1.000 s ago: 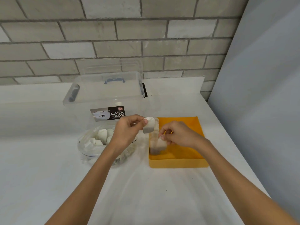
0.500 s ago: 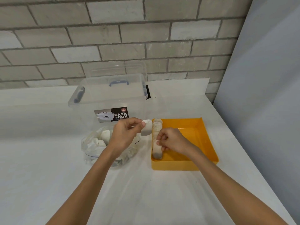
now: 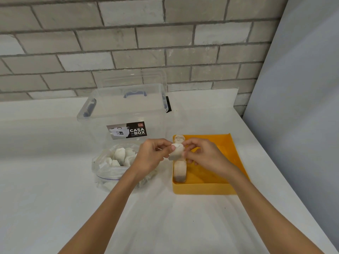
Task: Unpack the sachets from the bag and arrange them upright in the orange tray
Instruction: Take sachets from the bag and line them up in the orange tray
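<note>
- Head view: one sachet (image 3: 176, 152) is held between both hands, just above the left edge of the orange tray (image 3: 202, 189). It is pinched by the left hand (image 3: 152, 157), thumb on its face, and by the curled fingertips of the right hand (image 3: 204, 156) at its right edge. Neither hand is spread.
- Below and beyond the hands, a row of sachets (image 3: 179, 170) stands along the tray's left wall. Whether a gap in the row lies under the hands cannot be told. The tray floor under and to the right of the right hand is bare orange.
- Left of the left hand, partly under its wrist, the bag (image 3: 111, 167) lies open on the worktop (image 3: 165, 222) with many sachets in it, so the task is judged to be at an early stage.
- Beyond the left hand a clear box (image 3: 128, 110) stands apart from the work.
- The step in hand is judged to be the squaring-up of the sachet before it is set into the row.
- It is best gripped by its top edge and lowered with the fuller end down.
- It should be seated against a neighbour or the wall, since soft sachets are likely to slump.
- The row is best steadied with the free hand, and the grip loosened only once the sachet is propped.
</note>
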The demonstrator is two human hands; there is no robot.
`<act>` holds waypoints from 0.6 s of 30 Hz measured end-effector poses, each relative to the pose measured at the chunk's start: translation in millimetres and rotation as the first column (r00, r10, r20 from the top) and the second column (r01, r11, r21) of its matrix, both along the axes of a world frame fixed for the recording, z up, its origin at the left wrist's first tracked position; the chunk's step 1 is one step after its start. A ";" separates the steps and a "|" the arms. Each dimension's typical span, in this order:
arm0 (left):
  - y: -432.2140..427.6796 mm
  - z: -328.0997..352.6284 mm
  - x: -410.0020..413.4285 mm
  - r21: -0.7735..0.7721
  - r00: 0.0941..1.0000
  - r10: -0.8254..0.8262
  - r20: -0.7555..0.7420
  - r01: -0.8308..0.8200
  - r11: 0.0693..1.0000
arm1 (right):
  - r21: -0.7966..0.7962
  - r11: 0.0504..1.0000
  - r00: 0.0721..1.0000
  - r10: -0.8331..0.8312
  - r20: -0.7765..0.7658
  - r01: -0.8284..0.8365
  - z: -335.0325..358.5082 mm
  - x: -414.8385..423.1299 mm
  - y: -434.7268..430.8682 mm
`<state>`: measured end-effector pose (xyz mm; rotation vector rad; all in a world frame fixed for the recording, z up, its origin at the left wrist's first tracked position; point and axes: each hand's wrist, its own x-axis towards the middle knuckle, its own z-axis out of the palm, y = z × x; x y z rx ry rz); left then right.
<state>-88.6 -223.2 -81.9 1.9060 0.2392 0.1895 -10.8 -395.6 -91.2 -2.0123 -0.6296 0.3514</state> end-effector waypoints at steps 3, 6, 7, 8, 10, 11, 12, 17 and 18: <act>-4.2 -0.3 0.7 -0.023 0.999 -0.054 -0.004 0.054 0.998 | 0.044 0.999 1.000 0.022 0.017 -0.023 5.8 -3.1 0.2; -6.9 0.7 -0.2 -0.017 0.999 -0.051 -0.003 0.051 0.999 | 0.026 1.000 1.000 -0.014 -0.023 0.015 6.6 -3.4 -2.9; -6.6 1.0 -1.0 -0.014 0.999 -0.037 -0.002 0.037 0.999 | 0.005 1.000 0.998 -0.017 -0.054 0.018 6.0 -3.7 -4.6; -5.8 1.2 -2.2 -0.014 1.000 -0.022 -0.002 0.022 1.000 | -0.024 1.000 0.996 -0.013 -0.089 0.011 5.3 -4.5 -6.1; -3.2 0.7 -5.8 -0.015 1.000 0.000 -0.010 0.000 1.000 | -0.095 0.995 0.988 0.010 -0.154 -0.025 2.8 -7.8 -8.2; -2.0 0.3 -8.0 -0.019 1.000 0.006 -0.014 -0.006 1.000 | -0.124 0.991 0.983 0.021 -0.182 -0.044 0.8 -9.8 -8.4; -1.1 -0.3 -10.4 -0.023 1.000 0.011 -0.017 -0.011 1.000 | -0.144 0.988 0.978 0.030 -0.208 -0.061 -1.7 -11.7 -8.0; 0.3 -2.5 -21.4 -0.024 0.999 0.036 -0.017 -0.036 0.999 | -0.220 0.973 0.974 0.011 -0.226 -0.062 -15.4 -16.5 -1.3; 0.0 -2.1 -23.2 -0.023 0.999 0.041 -0.017 -0.041 0.999 | -0.230 0.972 0.977 0.003 -0.214 -0.053 -17.4 -16.6 0.0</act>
